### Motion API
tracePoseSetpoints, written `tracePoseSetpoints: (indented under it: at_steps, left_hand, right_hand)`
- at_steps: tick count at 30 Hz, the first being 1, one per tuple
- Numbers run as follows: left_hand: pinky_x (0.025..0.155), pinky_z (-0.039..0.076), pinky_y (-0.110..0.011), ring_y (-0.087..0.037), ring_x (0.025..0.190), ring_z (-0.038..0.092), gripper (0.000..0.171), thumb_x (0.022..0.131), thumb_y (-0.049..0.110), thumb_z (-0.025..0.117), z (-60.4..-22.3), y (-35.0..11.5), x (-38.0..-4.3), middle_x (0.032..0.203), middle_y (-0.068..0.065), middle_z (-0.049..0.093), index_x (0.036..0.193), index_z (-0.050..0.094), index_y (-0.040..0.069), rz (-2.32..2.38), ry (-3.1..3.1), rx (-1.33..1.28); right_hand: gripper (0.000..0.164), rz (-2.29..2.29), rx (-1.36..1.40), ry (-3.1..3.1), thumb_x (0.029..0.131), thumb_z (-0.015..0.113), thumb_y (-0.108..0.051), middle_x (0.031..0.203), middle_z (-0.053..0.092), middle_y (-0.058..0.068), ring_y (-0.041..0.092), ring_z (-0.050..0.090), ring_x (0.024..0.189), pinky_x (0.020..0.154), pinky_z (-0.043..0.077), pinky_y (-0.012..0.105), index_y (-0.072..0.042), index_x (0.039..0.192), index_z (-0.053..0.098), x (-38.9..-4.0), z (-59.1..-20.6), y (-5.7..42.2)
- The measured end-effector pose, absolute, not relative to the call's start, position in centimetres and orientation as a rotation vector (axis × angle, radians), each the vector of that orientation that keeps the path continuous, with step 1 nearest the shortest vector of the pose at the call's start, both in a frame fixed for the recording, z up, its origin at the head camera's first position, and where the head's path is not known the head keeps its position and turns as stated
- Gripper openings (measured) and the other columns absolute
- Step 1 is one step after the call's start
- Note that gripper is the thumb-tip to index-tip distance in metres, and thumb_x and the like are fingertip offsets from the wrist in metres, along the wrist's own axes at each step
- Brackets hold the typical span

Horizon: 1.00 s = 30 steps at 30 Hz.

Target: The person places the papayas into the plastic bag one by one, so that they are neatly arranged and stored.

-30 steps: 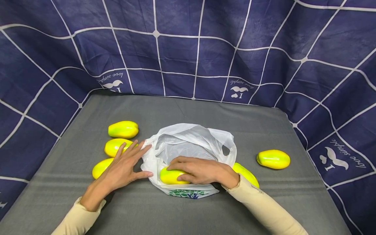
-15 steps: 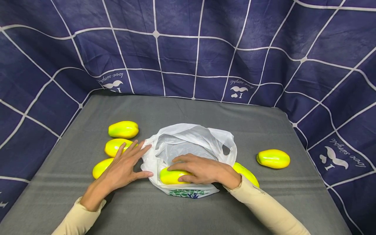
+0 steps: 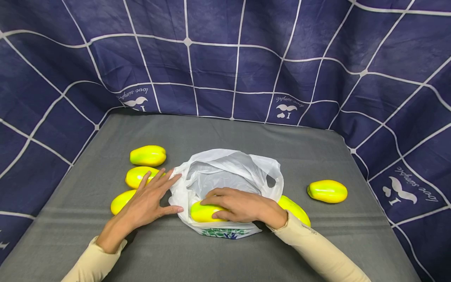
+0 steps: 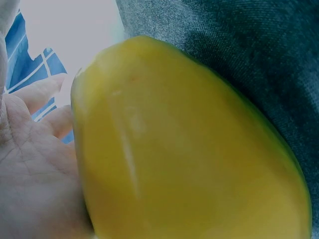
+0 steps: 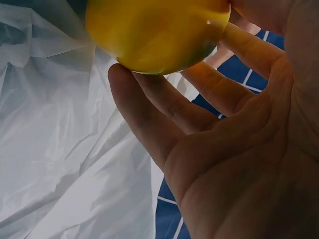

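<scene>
A person's right hand [image 3: 241, 205] has its grip clamped on a glossy yellow-green oval fruit [image 3: 202, 214] inside the mouth of a crumpled white plastic bag [image 3: 227, 157] while the left hand [image 3: 148, 200], fingers apart, touches the bag's edge. Navy white-gridded drapes [image 3: 213, 62] hang around the grey cloth-covered table [image 3: 225, 258], where five matching fruits [image 3: 327, 191] lie

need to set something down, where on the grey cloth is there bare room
Bare grey cloth lies between the white bag and blue backdrop, and in front between the sleeves. Crowded: left of the bag, with three yellow fruits and the left hand.
</scene>
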State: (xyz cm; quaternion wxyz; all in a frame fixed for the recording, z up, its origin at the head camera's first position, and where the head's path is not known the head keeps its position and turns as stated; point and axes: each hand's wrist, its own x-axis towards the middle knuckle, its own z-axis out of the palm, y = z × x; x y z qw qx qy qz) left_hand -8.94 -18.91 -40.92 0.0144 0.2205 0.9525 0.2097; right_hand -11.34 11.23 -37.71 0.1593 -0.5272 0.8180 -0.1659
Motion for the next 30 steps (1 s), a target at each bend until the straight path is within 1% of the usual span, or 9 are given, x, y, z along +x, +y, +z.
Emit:
tracePoseSetpoints:
  at_steps: [16, 23, 30]
  left_hand:
    - [0.12, 0.008, -0.064, -0.046, 0.148, 0.026, 0.095, 0.079, 0.066, 0.072, -40.92, -18.92, -8.95, 0.159, -0.02, 0.036, 0.154, 0.041, 0.016, 0.648, 2.972, 0.686]
    - [0.12, 0.008, -0.064, -0.047, 0.148, 0.026, 0.095, 0.079, 0.066, 0.072, -40.88, -18.91, -8.92, 0.159, -0.02, 0.036, 0.154, 0.04, 0.016, 0.655, 2.971, 0.686]
    - [0.12, 0.008, -0.064, -0.047, 0.148, 0.026, 0.096, 0.079, 0.065, 0.072, -40.9, -18.93, -8.88, 0.159, -0.02, 0.036, 0.154, 0.04, 0.016, 0.655, 2.972, 0.689]
  right_hand:
    - [0.044, -0.476, -1.487, 2.341, 0.104, 0.055, -0.03, 0.144, 0.056, 0.001, 0.014, 0.051, 0.134, 0.116, 0.038, 0.029, -0.012, 0.144, 0.053, -11.37, -37.81, 11.37]
    - [0.044, -0.473, -1.468, 2.369, 0.103, 0.055, -0.032, 0.143, 0.055, -0.002, 0.013, 0.051, 0.132, 0.115, 0.039, 0.03, -0.015, 0.144, 0.052, -11.31, -37.84, 11.44]
    - [0.045, -0.509, -1.472, 2.408, 0.103, 0.056, -0.033, 0.143, 0.056, -0.002, 0.014, 0.051, 0.132, 0.115, 0.039, 0.031, -0.014, 0.143, 0.053, -11.4, -37.3, 11.92]
